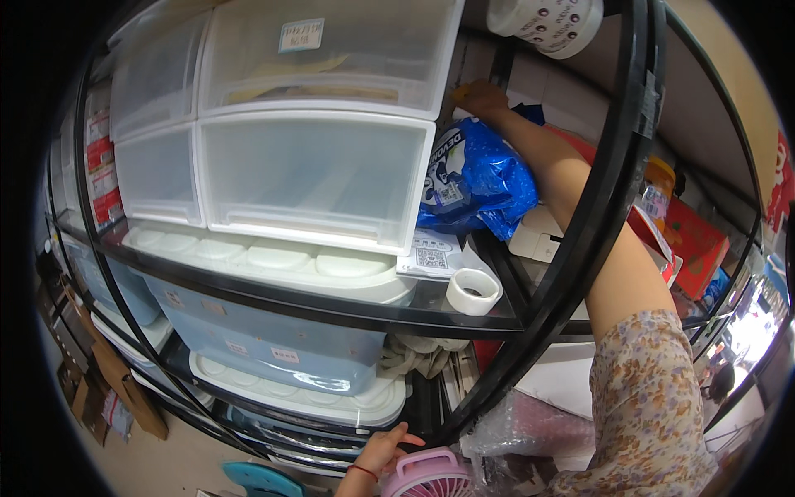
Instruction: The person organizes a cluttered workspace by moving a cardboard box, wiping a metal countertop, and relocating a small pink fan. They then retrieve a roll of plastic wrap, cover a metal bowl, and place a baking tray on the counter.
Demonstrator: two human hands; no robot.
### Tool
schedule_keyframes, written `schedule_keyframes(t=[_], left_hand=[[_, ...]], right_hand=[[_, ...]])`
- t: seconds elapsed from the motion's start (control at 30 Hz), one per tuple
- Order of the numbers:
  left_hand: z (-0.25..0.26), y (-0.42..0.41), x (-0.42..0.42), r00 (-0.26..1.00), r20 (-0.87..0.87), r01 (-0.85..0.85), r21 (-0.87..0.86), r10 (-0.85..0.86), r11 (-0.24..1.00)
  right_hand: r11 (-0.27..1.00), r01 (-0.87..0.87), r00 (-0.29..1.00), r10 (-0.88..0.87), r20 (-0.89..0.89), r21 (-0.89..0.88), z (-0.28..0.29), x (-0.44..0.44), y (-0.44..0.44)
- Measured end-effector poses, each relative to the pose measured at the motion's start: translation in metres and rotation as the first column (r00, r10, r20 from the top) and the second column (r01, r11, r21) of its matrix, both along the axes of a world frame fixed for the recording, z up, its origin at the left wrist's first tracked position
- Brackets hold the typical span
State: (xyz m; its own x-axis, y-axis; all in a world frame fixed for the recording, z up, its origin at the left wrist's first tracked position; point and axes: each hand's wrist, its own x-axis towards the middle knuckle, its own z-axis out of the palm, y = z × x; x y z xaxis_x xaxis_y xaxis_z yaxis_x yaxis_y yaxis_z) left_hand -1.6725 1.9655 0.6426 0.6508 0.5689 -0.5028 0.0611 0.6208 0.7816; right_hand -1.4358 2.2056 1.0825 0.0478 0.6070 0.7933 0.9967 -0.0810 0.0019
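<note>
My right hand (484,99) reaches between the shelf posts to the back of the shelf, its fingers closed around a small yellow item (460,94) mostly hidden by the hand. Just below it lies a crumpled blue plastic bag (478,174), next to the translucent drawers (317,177). Low in the view, my left hand (384,450) is beside the handle of a pink fan (428,475); whether it grips the fan cannot be told. A roll of white tape (474,292) rests at the shelf's front edge, in front of a printed sheet (428,255).
Black metal shelf posts (612,174) frame my right arm. A patterned white tub (546,25) is at the top. Blue storage boxes with white lids (298,391) fill the lower shelves. Bubble wrap (528,428) and a red box (699,248) are at the right, a teal stool (261,479) below.
</note>
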Motion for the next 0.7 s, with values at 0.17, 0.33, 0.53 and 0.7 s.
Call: schedule_keyframes(t=[0.17, 0.33, 0.53, 0.7], left_hand=[[-0.003, 0.000, 0.012, 1.000, 0.003, 0.024, -0.039, -0.024, 0.999], [-0.004, 0.000, 0.009, 1.000, 0.008, 0.012, -0.024, -0.012, 1.000], [-0.006, 0.003, 0.009, 1.000, -0.001, 0.008, -0.041, -0.008, 0.999], [-0.006, 0.001, 0.012, 1.000, 0.001, -0.017, -0.047, 0.017, 0.999]], right_hand=[[0.996, -0.029, 0.997, 0.035, 0.070, -0.079, 0.005, 0.028, 0.000], [0.990, -0.107, 0.991, 0.114, 0.074, -0.097, 0.001, 0.013, -0.011], [0.841, -0.399, 0.916, 0.348, -0.198, -0.366, 0.011, 0.000, -0.025], [0.635, -0.732, 0.619, 0.469, -0.631, -0.246, 0.021, 0.029, -0.035]])
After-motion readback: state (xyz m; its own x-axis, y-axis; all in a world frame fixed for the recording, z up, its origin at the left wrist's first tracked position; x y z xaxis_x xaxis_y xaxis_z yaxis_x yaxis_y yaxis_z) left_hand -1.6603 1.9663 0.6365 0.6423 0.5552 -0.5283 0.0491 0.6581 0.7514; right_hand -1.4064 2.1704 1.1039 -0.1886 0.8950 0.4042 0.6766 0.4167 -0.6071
